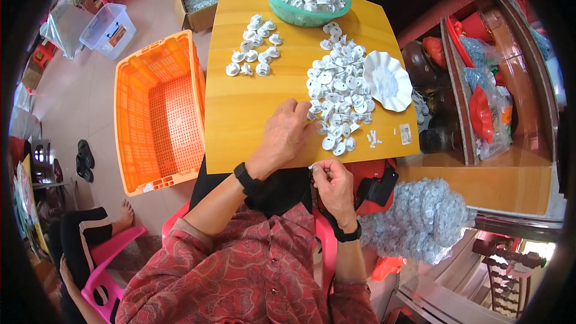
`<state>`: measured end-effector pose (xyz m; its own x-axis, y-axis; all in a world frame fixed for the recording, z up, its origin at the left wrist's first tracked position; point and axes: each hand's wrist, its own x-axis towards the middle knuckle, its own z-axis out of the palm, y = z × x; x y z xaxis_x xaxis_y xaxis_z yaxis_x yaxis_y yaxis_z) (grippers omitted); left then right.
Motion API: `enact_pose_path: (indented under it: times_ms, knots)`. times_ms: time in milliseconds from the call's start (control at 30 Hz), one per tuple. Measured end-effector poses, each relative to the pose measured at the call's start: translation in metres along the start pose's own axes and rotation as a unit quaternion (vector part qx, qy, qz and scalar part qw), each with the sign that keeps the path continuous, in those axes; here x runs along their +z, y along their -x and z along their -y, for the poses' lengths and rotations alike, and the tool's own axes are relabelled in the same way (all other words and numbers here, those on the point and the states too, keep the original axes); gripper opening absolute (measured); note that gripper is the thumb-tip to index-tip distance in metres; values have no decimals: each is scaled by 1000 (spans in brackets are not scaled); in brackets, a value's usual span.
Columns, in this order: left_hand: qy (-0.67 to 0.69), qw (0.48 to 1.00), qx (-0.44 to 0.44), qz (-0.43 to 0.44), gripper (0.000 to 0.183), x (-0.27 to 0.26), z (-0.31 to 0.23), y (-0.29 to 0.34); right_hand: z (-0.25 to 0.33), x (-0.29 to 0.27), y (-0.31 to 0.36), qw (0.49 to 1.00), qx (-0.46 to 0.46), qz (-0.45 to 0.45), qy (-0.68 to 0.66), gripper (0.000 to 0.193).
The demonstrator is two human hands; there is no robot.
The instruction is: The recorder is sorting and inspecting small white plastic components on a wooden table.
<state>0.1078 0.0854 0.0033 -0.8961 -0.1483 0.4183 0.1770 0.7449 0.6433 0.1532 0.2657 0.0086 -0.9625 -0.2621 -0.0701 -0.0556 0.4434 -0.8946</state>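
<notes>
A loose pile of small round white plastic parts (339,75) covers the right half of the yellow tabletop (258,117). At the pile's near left edge, my left hand (285,132) is closed with its fingers curled; what is in them is hidden. My right hand (336,186) is at the table's front edge, thumb and fingers pinching a tiny white piece (312,167). Several white parts (252,48) sit apart at the far left of the table. A white scalloped dish (387,81) with small white bits stands right of the pile.
A green basin (306,0) heaped with white parts stands at the table's far edge. Left of the table is an orange crate (159,114). A few white slivers (374,138) and a label (405,134) lie near the right corner. Clear bags of parts (420,219) are at lower right.
</notes>
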Motion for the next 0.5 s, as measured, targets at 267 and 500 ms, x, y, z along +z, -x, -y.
enact_pose_path:
  times_ms: [267,500]
  knots:
    - [22,1000,6,18,16,15,18,-3,6,-3,3,1000,-26,-6,4,11]
    - [601,741,-248,168,17,-11,15,13,15,-4,4,996,-35,-76,-43,9]
